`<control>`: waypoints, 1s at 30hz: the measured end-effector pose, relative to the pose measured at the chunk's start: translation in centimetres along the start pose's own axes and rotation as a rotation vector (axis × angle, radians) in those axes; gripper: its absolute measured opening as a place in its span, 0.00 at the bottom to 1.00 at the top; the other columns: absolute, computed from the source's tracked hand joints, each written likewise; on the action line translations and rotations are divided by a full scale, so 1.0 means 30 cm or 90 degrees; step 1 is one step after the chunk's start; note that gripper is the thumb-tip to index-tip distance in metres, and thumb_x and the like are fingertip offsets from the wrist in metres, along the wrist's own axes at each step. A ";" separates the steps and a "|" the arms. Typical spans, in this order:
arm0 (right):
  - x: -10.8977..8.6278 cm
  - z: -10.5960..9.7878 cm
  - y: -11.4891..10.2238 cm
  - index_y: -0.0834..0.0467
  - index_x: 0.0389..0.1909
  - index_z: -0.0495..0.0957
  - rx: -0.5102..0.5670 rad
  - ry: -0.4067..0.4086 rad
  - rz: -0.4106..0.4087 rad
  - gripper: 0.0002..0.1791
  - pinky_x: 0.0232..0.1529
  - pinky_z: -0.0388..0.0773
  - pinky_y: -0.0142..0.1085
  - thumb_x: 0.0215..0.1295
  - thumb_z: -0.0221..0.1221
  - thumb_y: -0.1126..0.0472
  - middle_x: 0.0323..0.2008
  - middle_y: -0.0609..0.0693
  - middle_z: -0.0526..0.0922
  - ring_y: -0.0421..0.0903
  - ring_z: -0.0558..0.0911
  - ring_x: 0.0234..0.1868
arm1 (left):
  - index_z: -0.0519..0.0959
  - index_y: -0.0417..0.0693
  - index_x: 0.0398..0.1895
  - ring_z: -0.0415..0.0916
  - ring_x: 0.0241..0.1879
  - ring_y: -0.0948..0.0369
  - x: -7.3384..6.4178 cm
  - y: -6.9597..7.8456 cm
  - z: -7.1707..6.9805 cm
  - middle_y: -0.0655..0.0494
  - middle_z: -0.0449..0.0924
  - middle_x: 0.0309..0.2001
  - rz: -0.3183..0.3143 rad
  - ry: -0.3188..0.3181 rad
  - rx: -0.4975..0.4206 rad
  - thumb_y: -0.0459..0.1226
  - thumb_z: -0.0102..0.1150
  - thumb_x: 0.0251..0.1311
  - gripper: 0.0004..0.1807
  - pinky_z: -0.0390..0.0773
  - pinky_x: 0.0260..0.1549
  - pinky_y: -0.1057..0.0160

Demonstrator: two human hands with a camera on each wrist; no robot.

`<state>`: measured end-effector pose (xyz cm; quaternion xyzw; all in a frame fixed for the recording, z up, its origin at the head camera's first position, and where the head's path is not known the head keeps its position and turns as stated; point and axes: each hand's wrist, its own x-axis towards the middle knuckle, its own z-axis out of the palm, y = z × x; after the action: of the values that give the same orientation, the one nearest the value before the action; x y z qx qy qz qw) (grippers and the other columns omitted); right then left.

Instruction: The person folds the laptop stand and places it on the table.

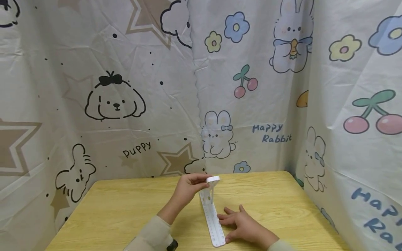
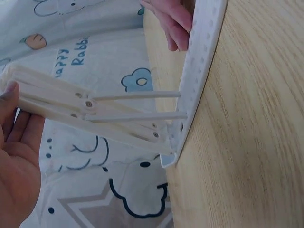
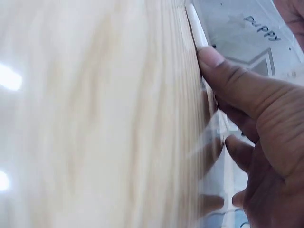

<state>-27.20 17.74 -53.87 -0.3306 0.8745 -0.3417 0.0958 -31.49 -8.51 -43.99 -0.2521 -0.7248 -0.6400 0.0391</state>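
A white plastic folding stand (image 1: 214, 226) lies with its long, notched base (image 2: 199, 61) on the table. Its upper arm (image 2: 52, 90) is raised at an angle from the far end, with two thin struts (image 2: 137, 116) running between arm and base. My left hand (image 1: 185, 191) pinches the free top end of that arm between thumb and fingers. Beside the near half of the base, my right hand (image 1: 245, 226) rests with fingers spread; its thumb (image 3: 211, 57) touches the base's edge in the right wrist view.
The wood-grain table (image 1: 125, 209) reaches back to a printed curtain (image 1: 176, 87) that hangs behind it and on both sides. A dark piece (image 1: 172, 245) sits at the left sleeve's cuff.
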 end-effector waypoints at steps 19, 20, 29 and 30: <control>0.026 0.048 -0.112 0.56 0.61 0.82 -0.057 0.022 0.069 0.39 0.65 0.38 0.82 0.47 0.77 0.46 0.69 0.47 0.77 0.64 0.65 0.75 | 0.87 0.43 0.51 0.86 0.48 0.59 -0.022 -0.005 -0.049 0.46 0.88 0.50 0.011 -0.004 -0.003 0.30 0.68 0.63 0.13 0.86 0.47 0.64; 0.025 0.048 -0.109 0.55 0.62 0.82 -0.058 0.019 0.067 0.39 0.66 0.39 0.82 0.47 0.76 0.45 0.69 0.47 0.76 0.64 0.65 0.75 | 0.87 0.44 0.51 0.86 0.48 0.59 -0.023 -0.005 -0.048 0.46 0.88 0.49 0.013 -0.003 0.002 0.30 0.67 0.63 0.13 0.86 0.47 0.64; 0.032 0.006 -0.087 0.48 0.60 0.83 -0.017 0.003 0.080 0.32 0.73 0.43 0.74 0.53 0.75 0.46 0.69 0.45 0.76 0.59 0.67 0.75 | 0.87 0.47 0.52 0.86 0.49 0.56 -0.033 -0.017 -0.054 0.49 0.87 0.51 -0.005 0.004 0.030 0.32 0.70 0.62 0.15 0.86 0.47 0.65; 0.038 -0.003 -0.083 0.49 0.60 0.84 -0.011 0.009 0.080 0.31 0.73 0.45 0.72 0.53 0.75 0.47 0.69 0.46 0.76 0.59 0.68 0.74 | 0.87 0.47 0.52 0.86 0.50 0.55 -0.036 -0.023 -0.057 0.48 0.87 0.51 -0.005 0.012 0.033 0.32 0.70 0.61 0.15 0.86 0.48 0.65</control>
<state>-26.84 15.69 -52.09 -0.2733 0.8971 -0.3297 0.1083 -31.28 -10.51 -44.72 -0.2419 -0.7415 -0.6239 0.0500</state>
